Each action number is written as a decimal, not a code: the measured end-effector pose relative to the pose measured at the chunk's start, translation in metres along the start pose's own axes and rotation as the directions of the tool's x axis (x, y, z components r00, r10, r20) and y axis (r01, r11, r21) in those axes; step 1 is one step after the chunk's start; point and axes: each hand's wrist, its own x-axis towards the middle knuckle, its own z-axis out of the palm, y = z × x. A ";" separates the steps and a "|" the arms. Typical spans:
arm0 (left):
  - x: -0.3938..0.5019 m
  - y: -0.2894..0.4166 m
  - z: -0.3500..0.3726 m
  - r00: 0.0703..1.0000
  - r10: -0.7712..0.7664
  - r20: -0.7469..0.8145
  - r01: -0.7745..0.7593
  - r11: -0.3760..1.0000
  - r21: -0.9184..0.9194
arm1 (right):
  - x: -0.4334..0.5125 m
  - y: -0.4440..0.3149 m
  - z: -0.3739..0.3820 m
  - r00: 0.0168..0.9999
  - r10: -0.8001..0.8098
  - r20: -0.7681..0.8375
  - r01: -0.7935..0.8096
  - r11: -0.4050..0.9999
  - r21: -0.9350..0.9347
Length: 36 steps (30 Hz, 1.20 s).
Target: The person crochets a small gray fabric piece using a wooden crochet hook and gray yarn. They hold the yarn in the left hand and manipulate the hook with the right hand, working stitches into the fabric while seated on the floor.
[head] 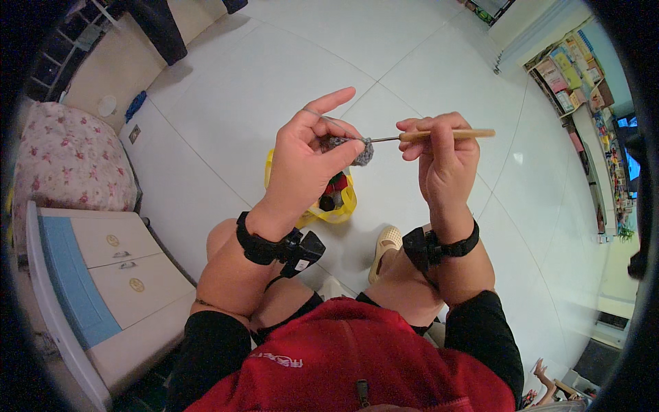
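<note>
Between the thumb and fingers of my left hand [311, 149] is a small grey crocheted piece [364, 153], partly hidden by the thumb. A strand of grey yarn [334, 122] runs over the raised index finger down to the work. My right hand [448, 154] grips the wooden handle of a crochet hook [471, 134]. The hook's metal shaft [385, 139] points left, and its tip meets the top edge of the piece at my left thumb; the tip itself is hidden.
Below my left hand a yellow bag [350, 203] with red and dark items stands on the tiled floor [309, 46]. A cabinet [123, 257] and a floral-covered item [77, 159] are at left. Shelves with many items [571, 72] line the right. My foot wears a cream clog [387, 239].
</note>
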 end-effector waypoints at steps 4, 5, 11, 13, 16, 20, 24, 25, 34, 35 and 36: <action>0.000 0.004 -0.005 0.993 -0.087 0.085 0.089 0.996 -0.020 | 0.009 0.002 0.004 0.989 0.145 -0.018 -0.143 0.986 0.083; 0.000 0.003 -0.006 0.990 -0.100 0.100 0.102 0.995 -0.017 | 0.011 0.003 0.005 0.983 0.184 -0.017 -0.182 0.978 0.100; -0.003 0.005 -0.017 0.956 -0.175 0.235 0.199 0.977 -0.083 | 0.012 0.009 0.007 0.965 0.236 0.111 -0.255 0.940 0.227; -0.005 0.005 -0.020 0.946 -0.188 0.264 0.228 0.965 -0.128 | 0.011 0.012 0.010 0.960 0.245 0.131 -0.274 0.919 0.283; -0.006 0.005 -0.022 0.947 -0.168 0.274 0.224 0.956 -0.188 | 0.011 0.016 0.013 0.958 0.249 0.145 -0.284 0.900 0.331; -0.007 0.004 -0.022 0.987 -0.059 0.150 0.082 0.985 -0.152 | 0.008 0.017 0.016 0.978 0.207 0.035 -0.208 0.937 0.279; -0.011 0.003 -0.020 0.999 0.033 -0.015 -0.032 0.997 0.072 | 0.000 0.015 0.020 0.998 0.058 -0.010 -0.056 0.988 0.147; -0.010 0.002 -0.019 0.996 0.075 -0.041 -0.071 0.993 0.090 | -0.002 0.015 0.022 1.000 0.017 -0.013 -0.016 0.993 0.113; -0.003 -0.014 -0.011 0.929 0.354 -0.106 -0.304 0.894 0.329 | -0.011 0.015 0.026 0.968 -0.216 0.124 0.222 0.975 -0.029; -0.003 -0.015 -0.011 0.938 0.326 -0.120 -0.267 0.897 0.351 | -0.011 0.015 0.026 0.939 -0.296 0.177 0.302 0.953 -0.011; -0.004 -0.016 -0.011 0.945 0.300 -0.133 -0.230 0.894 0.384 | -0.015 0.017 0.028 0.942 -0.291 0.169 0.299 0.954 -0.021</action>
